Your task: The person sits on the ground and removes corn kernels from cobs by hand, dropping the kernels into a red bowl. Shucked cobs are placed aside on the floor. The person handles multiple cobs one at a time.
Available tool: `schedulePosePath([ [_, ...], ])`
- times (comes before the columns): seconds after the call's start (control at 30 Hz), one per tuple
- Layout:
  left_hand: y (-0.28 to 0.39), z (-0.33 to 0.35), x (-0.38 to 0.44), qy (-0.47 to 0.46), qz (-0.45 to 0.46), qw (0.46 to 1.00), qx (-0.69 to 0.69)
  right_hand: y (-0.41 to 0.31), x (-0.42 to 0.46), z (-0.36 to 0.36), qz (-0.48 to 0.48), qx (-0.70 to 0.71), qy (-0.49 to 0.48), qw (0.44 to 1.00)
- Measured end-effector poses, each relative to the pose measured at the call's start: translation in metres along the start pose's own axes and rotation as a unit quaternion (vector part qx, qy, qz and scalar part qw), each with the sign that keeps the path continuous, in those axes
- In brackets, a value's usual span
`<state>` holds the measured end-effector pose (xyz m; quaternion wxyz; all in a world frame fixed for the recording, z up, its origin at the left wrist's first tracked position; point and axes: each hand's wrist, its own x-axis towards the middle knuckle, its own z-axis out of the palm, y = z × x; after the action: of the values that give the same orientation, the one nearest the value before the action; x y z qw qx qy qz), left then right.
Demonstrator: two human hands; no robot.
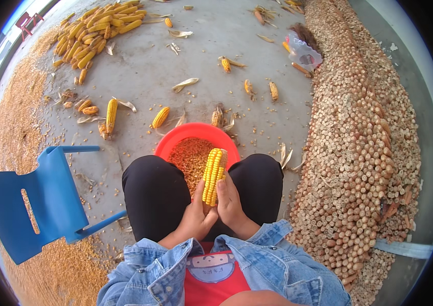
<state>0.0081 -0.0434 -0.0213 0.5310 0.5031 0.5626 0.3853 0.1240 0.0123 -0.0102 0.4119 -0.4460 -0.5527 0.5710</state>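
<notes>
A partly shelled ear of yellow corn (212, 176) is held between my two hands above my lap. Bare cob shows along its upper right side, while rows of kernels cover the rest. My left hand (197, 218) grips the lower end from the left. On the right side, my right hand (233, 201) holds the ear with its thumb against the kernels. Beyond the ear, a red plastic basin (174, 134) sits between my knees. Loose corn kernels (189, 153) cover its bottom; its near part is hidden by my legs and hands.
A blue plastic chair (57, 191) stands at left, beside spread kernels (17, 114). Whole ears (94, 32) are heaped at the far left. Stacked bare cobs (346, 172) form a long bank at right, with a plastic bag (303, 51) against it. Husks and ears dot the concrete floor (132, 76).
</notes>
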Motion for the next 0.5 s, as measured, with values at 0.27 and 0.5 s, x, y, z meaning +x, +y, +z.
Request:
schedulePosePath([
  [0.27, -0.01, 0.004, -0.004, -0.011, 0.006, 0.996, -0.087, 0.005, -0.006, -0.006, 0.027, 0.012, 0.0, 1.0],
  [0.5, 0.009, -0.001, -0.003, -0.029, -0.033, 0.999, 0.003, 0.003, -0.001, -0.005, 0.025, 0.138, 0.027, 0.99],
])
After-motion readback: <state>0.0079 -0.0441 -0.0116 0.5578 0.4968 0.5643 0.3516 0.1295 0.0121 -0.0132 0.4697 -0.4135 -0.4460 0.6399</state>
